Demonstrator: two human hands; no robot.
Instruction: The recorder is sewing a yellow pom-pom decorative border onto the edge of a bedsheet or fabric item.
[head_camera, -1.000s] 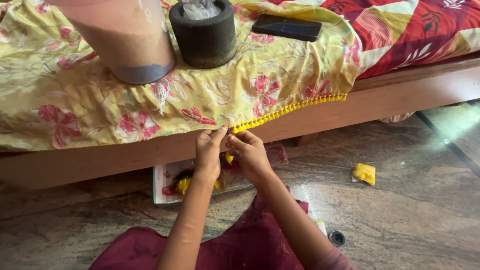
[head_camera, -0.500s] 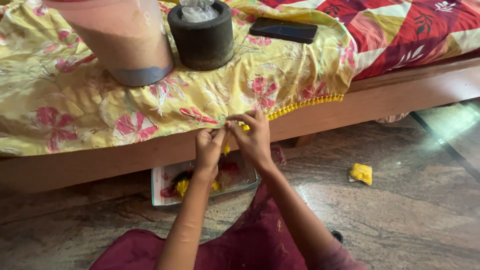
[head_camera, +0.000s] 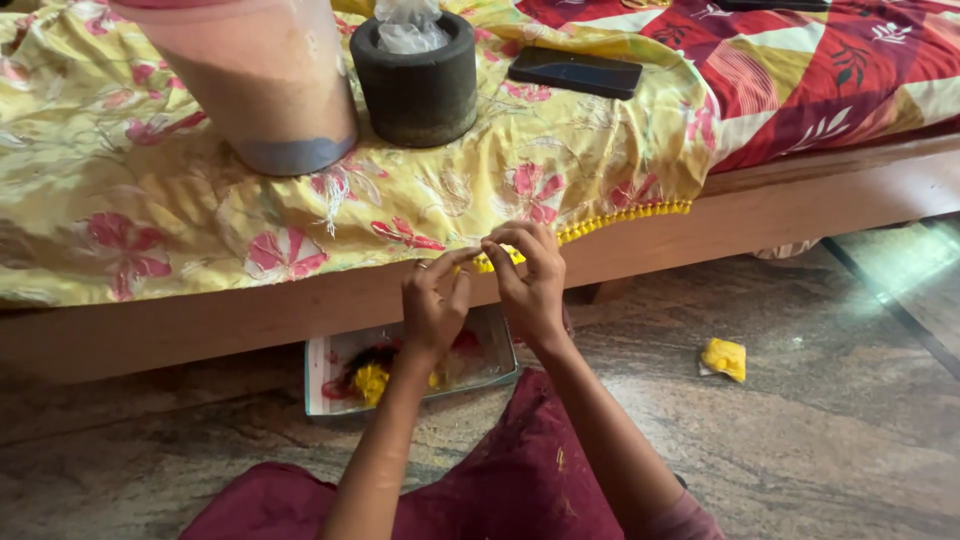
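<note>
A yellow floral cloth (head_camera: 330, 215) lies over the edge of a wooden bed (head_camera: 800, 200). Along its hem runs a yellow bead trim (head_camera: 625, 217). My left hand (head_camera: 434, 302) and my right hand (head_camera: 526, 272) are both raised to the hem, side by side, fingertips pinching the trim and cloth edge between them. A ring shows on my left hand. What sits between the fingertips is mostly hidden by the fingers.
A small tray (head_camera: 330, 385) with yellow and red bits lies on the stone floor under the bed edge. A yellow packet (head_camera: 724, 358) lies on the floor to the right. On the bed stand a large container (head_camera: 265, 85), a dark round holder (head_camera: 415, 85) and a phone (head_camera: 575, 72).
Both hands have risen from below the bed frame to the cloth's hem. The view has shifted slightly, so the bed sits lower in the frame.
</note>
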